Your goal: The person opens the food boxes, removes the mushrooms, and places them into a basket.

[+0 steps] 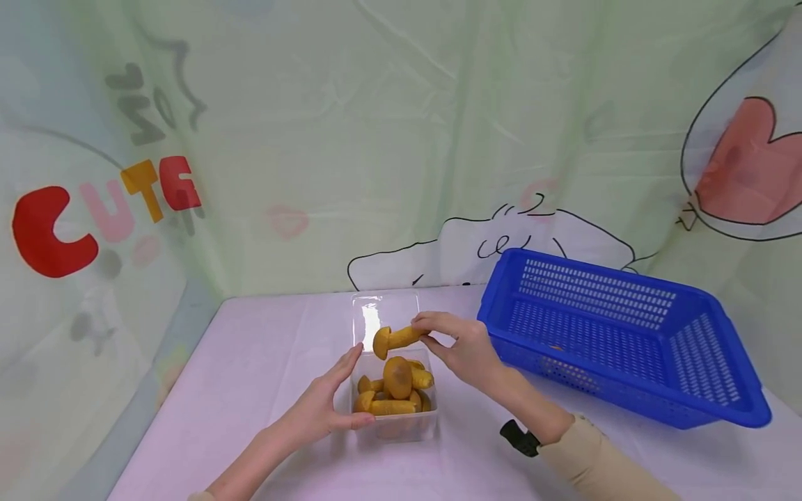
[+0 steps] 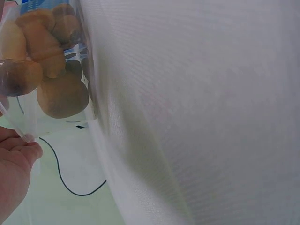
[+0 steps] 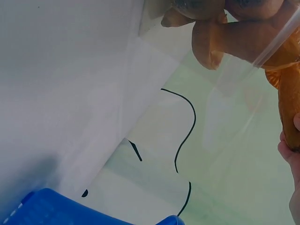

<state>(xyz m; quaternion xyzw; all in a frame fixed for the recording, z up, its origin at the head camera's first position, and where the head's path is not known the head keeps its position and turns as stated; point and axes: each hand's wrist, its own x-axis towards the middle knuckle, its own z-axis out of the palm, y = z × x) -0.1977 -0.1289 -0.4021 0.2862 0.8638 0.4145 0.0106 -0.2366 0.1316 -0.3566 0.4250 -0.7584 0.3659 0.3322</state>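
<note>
A clear plastic box [image 1: 404, 430] with several brown-orange mushrooms [image 1: 398, 378] in it stands on the table, its transparent lid [image 1: 385, 313] folded back behind it. My left hand [image 1: 319, 410] holds the box's left side, thumb near the front corner and fingers toward the back. In the left wrist view, fingertips [image 2: 32, 149] meet the clear plastic edge. Over the box, my right hand [image 1: 464, 348] pinches a mushroom [image 1: 396, 339] by the stem end, its cap pointing left. The right wrist view shows that stem [image 3: 289, 110] between fingers at the right edge.
A blue perforated basket [image 1: 626, 390] stands to the right, with a small orange bit [image 1: 556, 347] showing inside near its front wall. A white cloth covers the table [image 1: 250, 362]. A printed curtain [image 1: 326, 139] hangs behind. A black band [image 1: 520, 438] is at my right wrist.
</note>
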